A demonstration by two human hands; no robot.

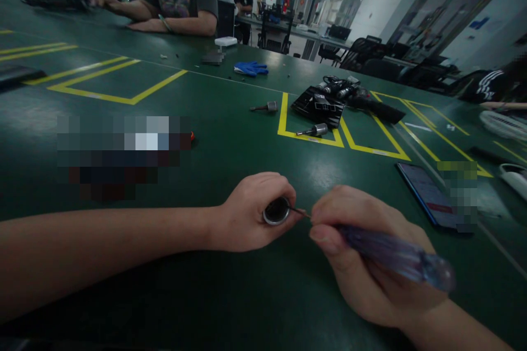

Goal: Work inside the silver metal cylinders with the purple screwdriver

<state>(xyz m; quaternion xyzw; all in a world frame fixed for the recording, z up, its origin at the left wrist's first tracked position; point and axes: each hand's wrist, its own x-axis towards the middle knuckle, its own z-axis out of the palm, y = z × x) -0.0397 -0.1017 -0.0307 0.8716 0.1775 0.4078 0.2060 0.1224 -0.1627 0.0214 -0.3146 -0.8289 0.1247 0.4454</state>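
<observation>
My left hand [257,208] is closed around a small hollow metal cylinder [275,211], its round open end facing up toward me. The inside looks dark, and most of its body is hidden by my fingers. In my right hand [370,252] is a screwdriver with a translucent purple handle [387,252]. Its thin shaft points left, and the tip is at the cylinder's rim; whether it goes inside I cannot tell. Both hands are just above the green table [230,296].
Beyond my hands lie two metal parts with thin shafts [269,106] [315,130], a black bag [317,104] and a blue glove [251,68]. A phone [428,194] rests at the right. Yellow tape [134,100] marks the table. Across it sits a person [181,0].
</observation>
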